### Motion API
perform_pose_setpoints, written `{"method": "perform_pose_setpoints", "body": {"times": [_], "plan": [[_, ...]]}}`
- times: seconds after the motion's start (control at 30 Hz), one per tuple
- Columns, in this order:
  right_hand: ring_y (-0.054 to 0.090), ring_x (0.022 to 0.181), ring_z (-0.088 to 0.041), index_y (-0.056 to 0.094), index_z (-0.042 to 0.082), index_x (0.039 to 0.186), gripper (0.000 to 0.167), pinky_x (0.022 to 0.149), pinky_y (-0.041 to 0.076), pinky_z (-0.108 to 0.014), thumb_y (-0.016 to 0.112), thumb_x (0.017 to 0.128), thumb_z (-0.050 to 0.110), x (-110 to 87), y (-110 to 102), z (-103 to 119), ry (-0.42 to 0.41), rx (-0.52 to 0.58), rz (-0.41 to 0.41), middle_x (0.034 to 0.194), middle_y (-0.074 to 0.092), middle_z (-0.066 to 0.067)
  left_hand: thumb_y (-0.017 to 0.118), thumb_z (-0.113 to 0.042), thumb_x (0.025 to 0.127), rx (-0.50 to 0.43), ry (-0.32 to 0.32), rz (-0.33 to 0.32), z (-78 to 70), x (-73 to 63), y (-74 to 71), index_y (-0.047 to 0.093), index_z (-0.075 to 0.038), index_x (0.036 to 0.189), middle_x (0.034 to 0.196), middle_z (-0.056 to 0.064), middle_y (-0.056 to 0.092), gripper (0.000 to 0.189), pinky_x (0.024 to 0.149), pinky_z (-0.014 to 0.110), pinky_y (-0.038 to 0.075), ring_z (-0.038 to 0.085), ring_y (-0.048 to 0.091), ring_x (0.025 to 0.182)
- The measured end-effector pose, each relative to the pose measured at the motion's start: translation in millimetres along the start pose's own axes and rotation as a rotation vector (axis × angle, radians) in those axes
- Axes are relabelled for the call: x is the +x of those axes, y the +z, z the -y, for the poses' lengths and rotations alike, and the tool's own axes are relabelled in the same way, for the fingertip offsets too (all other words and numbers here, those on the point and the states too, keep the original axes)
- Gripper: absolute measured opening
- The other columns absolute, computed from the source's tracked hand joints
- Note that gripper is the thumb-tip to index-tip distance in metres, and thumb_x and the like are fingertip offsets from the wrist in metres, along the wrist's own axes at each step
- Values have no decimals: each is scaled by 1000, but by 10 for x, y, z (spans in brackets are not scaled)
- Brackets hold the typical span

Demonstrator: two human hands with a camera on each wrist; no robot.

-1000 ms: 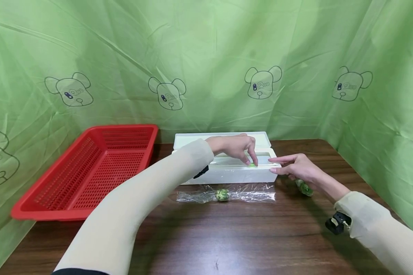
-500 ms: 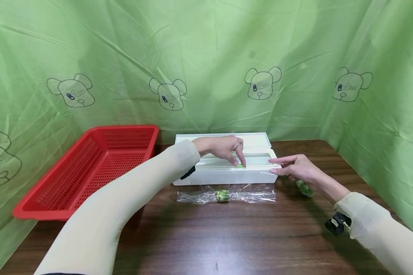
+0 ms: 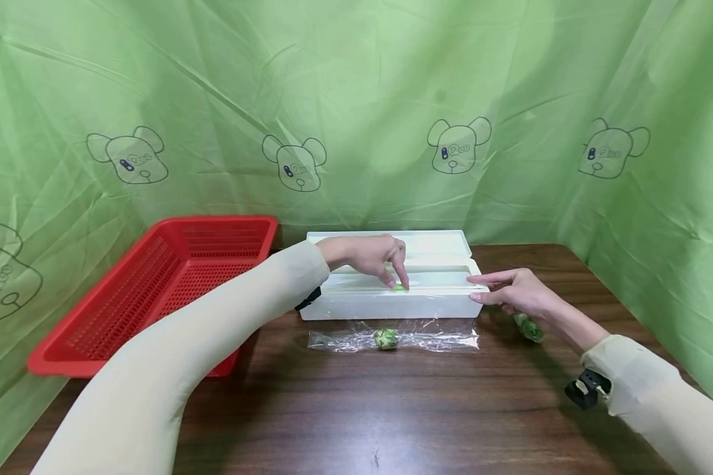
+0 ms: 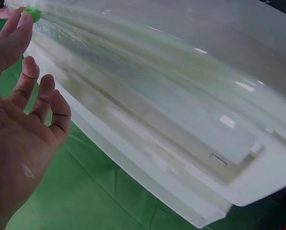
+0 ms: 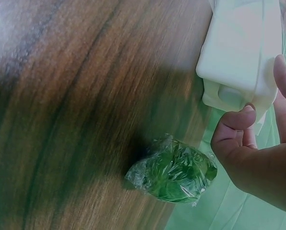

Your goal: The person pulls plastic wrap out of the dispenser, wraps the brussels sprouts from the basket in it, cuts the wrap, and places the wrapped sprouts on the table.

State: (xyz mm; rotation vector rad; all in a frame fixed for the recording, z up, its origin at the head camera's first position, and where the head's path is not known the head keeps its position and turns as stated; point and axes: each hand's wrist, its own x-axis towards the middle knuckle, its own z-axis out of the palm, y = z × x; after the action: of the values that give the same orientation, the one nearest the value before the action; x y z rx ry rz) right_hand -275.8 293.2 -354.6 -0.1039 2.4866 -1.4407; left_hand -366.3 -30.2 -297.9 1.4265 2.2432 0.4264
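A white cling film dispenser [image 3: 386, 307] stands on the table with its lid open at the back. My left hand [image 3: 375, 256] pinches the small green slide cutter [image 4: 32, 13] on its front top edge between thumb and forefinger; the other fingers are loosely bent. My right hand [image 3: 525, 290] grips the dispenser's right end, thumb in front and fingers over the top. From the front of the dispenser a sheet of clear cling film [image 3: 440, 338] spreads onto the table. A small round green vegetable, like a Brussels sprout [image 3: 386, 338], sits in the middle of that film.
A film-wrapped green vegetable [image 5: 179, 172] lies on the table under my right hand. On the left stands a red perforated plastic basket [image 3: 53, 363]. A green printed curtain [image 3: 368, 86] encloses the back and sides of the brown wooden table [image 3: 428, 415].
My left hand has slid the green cutter leftward along the dispenser, from near its right part to about the middle. The right hand stays at the right end.
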Motion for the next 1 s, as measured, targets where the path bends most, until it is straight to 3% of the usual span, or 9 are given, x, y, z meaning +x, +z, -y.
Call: {"method": "perform_pose_setpoints", "body": {"times": [0.3, 0.73, 1.0], "plan": [[38, 60, -7, 65, 7, 143, 62, 53, 39, -26, 87, 89, 27, -4, 24, -41, -10, 0, -2, 101, 52, -4, 80, -5, 91, -21, -14, -9, 59, -205, 7, 83, -10, 111, 95, 5, 55, 21, 90, 29, 42, 23, 49, 96], [37, 61, -7, 65, 6, 144, 63, 55, 40, -25, 87, 89, 25, -7, 33, -70, -22, 5, -13, 110, 51, -8, 80, -2, 89, -39, -41, -23, 184, -548, 15, 84, -8, 108, 95, 10, 56, 21, 93, 39, 44, 33, 51, 98], [38, 60, -7, 63, 4, 144, 64, 55, 40, -25, 87, 89, 25, -13, 50, -78, -22, 6, -13, 114, 52, -12, 81, -2, 88, -18, -56, -23, 235, -713, 21, 84, -8, 108, 95, 8, 58, 21, 88, 32, 42, 31, 51, 98]]}}
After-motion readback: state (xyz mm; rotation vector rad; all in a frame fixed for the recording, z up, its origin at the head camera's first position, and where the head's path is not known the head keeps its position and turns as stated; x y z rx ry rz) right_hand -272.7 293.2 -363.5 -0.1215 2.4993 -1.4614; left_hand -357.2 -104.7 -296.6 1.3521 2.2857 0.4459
